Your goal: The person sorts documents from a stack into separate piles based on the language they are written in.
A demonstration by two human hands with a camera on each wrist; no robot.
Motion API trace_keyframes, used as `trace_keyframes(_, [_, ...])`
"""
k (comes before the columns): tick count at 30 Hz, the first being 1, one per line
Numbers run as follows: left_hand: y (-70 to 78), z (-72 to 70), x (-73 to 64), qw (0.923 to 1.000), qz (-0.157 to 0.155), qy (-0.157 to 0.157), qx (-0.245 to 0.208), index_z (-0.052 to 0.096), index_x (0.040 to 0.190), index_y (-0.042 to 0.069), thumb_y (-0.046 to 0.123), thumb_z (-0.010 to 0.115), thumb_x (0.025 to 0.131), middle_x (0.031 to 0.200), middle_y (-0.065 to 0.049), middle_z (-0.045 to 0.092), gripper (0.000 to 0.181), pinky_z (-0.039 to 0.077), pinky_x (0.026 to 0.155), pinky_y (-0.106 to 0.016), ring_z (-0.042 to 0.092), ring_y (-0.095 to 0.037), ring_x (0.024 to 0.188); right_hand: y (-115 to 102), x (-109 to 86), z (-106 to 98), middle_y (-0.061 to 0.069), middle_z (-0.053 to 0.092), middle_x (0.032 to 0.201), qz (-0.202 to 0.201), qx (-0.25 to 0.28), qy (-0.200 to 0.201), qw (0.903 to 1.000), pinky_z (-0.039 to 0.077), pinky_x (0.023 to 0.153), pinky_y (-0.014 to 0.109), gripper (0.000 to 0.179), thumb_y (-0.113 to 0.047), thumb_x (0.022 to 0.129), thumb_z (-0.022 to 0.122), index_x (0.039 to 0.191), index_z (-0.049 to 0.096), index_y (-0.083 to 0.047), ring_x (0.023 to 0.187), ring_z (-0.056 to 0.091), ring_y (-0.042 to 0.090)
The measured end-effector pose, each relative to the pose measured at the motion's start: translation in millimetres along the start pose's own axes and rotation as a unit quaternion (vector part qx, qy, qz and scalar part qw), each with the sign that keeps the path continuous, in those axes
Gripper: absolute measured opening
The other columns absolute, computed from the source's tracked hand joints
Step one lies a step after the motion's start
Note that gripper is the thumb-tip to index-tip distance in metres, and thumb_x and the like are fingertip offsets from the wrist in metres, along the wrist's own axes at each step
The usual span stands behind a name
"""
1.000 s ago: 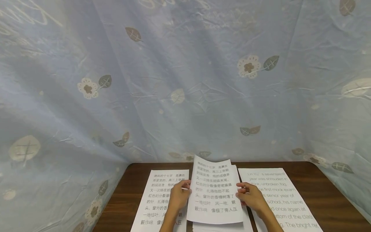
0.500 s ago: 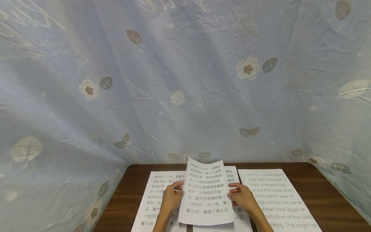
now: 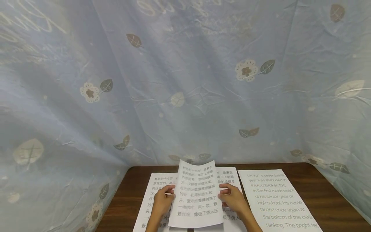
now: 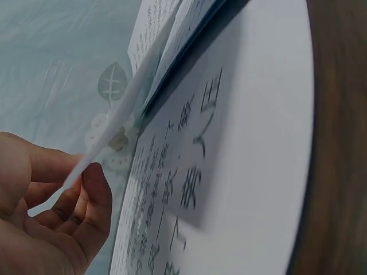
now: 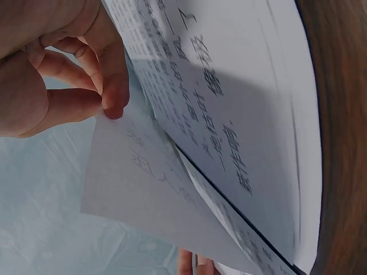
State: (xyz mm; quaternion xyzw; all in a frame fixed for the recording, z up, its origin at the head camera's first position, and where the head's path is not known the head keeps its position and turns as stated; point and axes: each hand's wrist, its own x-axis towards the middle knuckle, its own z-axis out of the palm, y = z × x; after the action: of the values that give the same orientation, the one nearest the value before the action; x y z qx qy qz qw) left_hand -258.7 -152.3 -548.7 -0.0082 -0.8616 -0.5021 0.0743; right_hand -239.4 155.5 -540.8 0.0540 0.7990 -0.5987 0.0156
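Note:
Between both hands a printed sheet of paper (image 3: 197,196) is held up, its top edge bowed, overlapping two stacks in the head view. My left hand (image 3: 163,200) pinches its left edge between thumb and fingers; the left wrist view shows the sheet (image 4: 117,117) nearly edge-on. At the opposite edge my right hand (image 3: 234,200) pinches the paper the same way, seen closely as a hand (image 5: 80,74) in the right wrist view. Beneath lie a left paper stack (image 3: 158,179) and a middle paper stack (image 3: 227,179), both with Chinese print and partly covered by the sheet and hands.
A third paper stack (image 3: 279,199) with English print lies at the right. All rest on a dark brown wooden table (image 3: 307,183). Behind and around the table hangs a pale blue curtain (image 3: 203,122) with leaf and flower patterns.
Both hands have carried the sheet leftward, from over the middle stack to across the left and middle stacks. More of the middle and right stacks' print now shows.

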Motion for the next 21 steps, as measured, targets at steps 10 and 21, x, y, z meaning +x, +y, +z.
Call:
trace_keyframes(10, [-13.5,-17.4,1.3,0.9992,0.008,0.027,0.029,0.076,0.122,0.001,-0.004,0.071,0.088,0.099,-0.007,0.075,0.034,0.053,0.065,-0.021,0.068,-0.012,0.080,-7,-4.3,24,0.016,0.067,0.112,-0.007,0.019,-0.012,0.9997,0.066,0.071,0.035,0.051,-0.006,0.091,0.073,0.139,0.062,0.007,0.088,0.071,0.019])
trace_keyframes(21, [-24.6,-37.3,-0.1,0.9989,0.007,0.032,0.033,0.076,0.122,0.000,-0.005,0.071,0.087,0.100,-0.009,0.075,0.036,0.052,0.066,-0.021,0.067,-0.013,0.080,-9,-5.4,46,0.015,0.068,0.111,-0.011,0.023,-0.016,0.9995,0.064,0.067,0.031,0.052,-0.009,0.091,0.072,0.140,0.062,0.005,0.082,0.070,0.018])
